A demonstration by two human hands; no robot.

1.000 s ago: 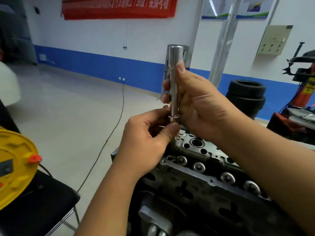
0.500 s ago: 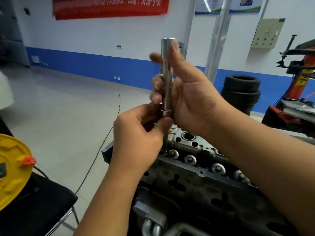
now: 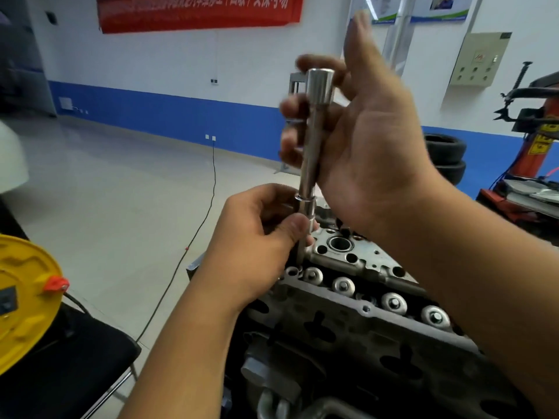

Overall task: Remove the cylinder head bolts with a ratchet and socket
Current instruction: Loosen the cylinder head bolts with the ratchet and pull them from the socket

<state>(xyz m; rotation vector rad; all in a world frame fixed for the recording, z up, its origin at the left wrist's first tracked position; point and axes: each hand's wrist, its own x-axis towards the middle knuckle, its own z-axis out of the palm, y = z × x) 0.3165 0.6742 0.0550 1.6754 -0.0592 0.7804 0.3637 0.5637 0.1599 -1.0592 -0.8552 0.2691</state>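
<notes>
1. Step, as I read it: spinning a loosened bolt out by hand through the extension [image 3: 309, 158], which stands upright over the far-left corner of the head [image 3: 357, 297]. No ratchet in view.
2. My left hand [image 3: 257, 237] pinches the lower extension, thumb and fingers curled round it just under the collar, at the joint with the slimmer piece below. Socket or bolt shank, can't tell; its lower end is hidden behind my hand.
3. My right hand [image 3: 372, 140] is mostly open: palm alongside the shaft, thumb straight up, fingertips loosely touching the shaft below the top end. Fingers are motion-blurred, so probably rolling it, not clamping.
4. To do it well: keep the extension plumb, let the left hand steady the joint, roll with the right fingertips. Lift straight once threads release, or the bolt may drop off.
5. Nearer bolts [image 3: 393, 300] along the head appear seated; most of the job looks left.
6. Versus the earlier frames: right thumb was pressed along the shaft with fingers wrapped, now splayed off it. Left pinch unchanged. Extension still vertical, same corner.
</notes>
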